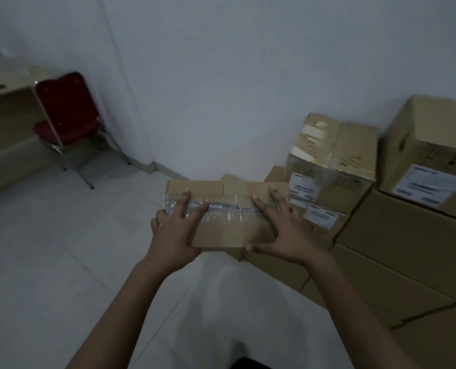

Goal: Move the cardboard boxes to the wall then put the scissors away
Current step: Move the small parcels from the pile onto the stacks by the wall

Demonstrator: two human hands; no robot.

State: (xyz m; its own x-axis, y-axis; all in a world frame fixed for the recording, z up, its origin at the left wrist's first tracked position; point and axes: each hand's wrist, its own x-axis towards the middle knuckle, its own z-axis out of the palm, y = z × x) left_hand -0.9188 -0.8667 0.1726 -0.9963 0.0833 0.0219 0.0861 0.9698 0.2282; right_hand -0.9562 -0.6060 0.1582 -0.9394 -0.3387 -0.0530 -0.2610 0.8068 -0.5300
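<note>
Small cardboard box (229, 230), taped shut, is gripped by left hand (173, 235) and right hand (282, 233). White labels (429, 186) on stacked boxes (408, 249) are too blurry to read.

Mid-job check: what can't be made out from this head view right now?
- Scissors: nowhere in the head view.
- Labels on the stacked boxes: print blurred, unreadable.
- Underside of the small box: hidden by the box itself, the left hand and right hand; resting or lifted, cannot tell.
- Large box: cut off by the right edge.
</note>
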